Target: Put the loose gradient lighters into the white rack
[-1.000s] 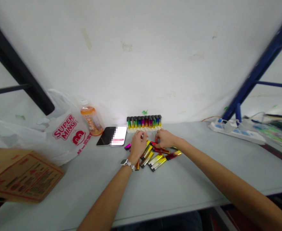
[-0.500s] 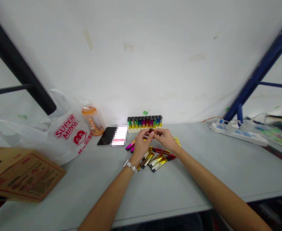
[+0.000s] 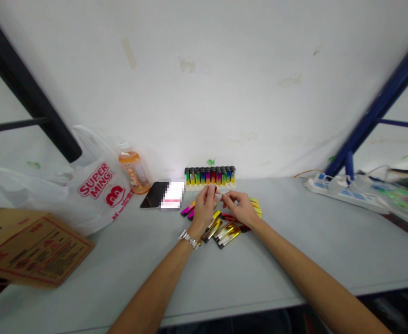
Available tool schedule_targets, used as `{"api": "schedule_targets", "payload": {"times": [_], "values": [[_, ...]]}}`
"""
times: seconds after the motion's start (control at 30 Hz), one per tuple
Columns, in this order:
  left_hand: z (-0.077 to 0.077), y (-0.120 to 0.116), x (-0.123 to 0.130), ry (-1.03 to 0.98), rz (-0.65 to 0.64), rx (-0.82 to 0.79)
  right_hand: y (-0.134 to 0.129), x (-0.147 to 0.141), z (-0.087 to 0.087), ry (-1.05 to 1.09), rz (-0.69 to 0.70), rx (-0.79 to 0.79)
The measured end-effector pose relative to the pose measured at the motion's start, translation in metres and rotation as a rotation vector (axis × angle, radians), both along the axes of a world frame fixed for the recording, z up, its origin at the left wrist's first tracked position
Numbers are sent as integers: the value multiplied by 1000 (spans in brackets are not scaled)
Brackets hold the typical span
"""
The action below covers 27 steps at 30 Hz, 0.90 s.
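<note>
My left hand (image 3: 204, 207), with a silver watch at the wrist, is closed on a small red lighter (image 3: 216, 189), mostly hidden by the fingers. To its right, my right hand (image 3: 239, 207) has its thumb and fingertips pressed together; whatever they hold is too small to make out. Behind both hands, several multicoloured lighters (image 3: 210, 175) stand upright in a pale rack (image 3: 193, 188). Gold lighters (image 3: 228, 234) lie on the table below the hands, with pink ones (image 3: 187, 209) on the left and yellow ones (image 3: 255, 206) on the right.
Left of the rack are a dark tablet (image 3: 153, 195), an orange drink bottle (image 3: 134, 171), a white plastic bag (image 3: 95, 199) and a cardboard box (image 3: 36, 246). A white power strip (image 3: 346, 195) lies at the right. The grey table (image 3: 259, 283) meets a white wall.
My hands have moved slightly apart; before, their fingertips met at the red lighter. It now sits in my left hand's fingers alone.
</note>
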<state>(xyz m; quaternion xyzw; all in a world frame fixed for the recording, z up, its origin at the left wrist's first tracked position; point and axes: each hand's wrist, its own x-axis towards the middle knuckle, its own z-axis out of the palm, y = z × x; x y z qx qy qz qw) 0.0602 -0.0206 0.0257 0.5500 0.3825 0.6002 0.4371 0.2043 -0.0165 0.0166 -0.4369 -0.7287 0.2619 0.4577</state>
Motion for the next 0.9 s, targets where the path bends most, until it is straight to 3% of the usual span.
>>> {"api": "schedule_targets", "payload": {"times": [0.17, 0.53, 0.9], "values": [[-1, 2, 0, 31, 71, -116, -3, -2, -1, -93, 2, -9], [18, -6, 3, 123, 104, -100, -3, -5, -3, -112, 10, -15], [8, -8, -1, -66, 5, -166, -4, -5, -3, -105, 8, -10]]}}
